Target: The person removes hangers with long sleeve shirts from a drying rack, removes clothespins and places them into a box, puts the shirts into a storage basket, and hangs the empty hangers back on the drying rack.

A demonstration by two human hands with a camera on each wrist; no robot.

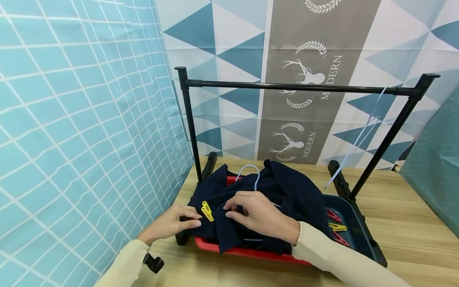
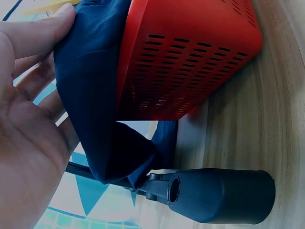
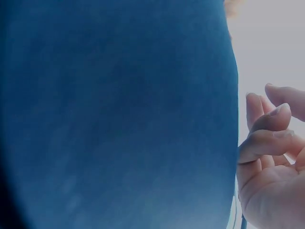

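The left hand [image 1: 172, 224] pinches the dark cloth [image 1: 297, 183] between thumb and fingers, beside the yellow clip [image 1: 206, 211] — a steady, light grip there should keep that edge from slipping. The cloth lies heaped over the red basket [image 1: 247, 252]. Further right, the right hand [image 1: 259, 217] hovers above it — fingers loosely bent, thumb apart, apparently holding nothing.

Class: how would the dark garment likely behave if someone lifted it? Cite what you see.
The dark garment would probably flop, since it drapes in folds over the red basket. The pale hook poking up from it suggests a hanger might lift with it. The yellow clip on it could come along or drop.
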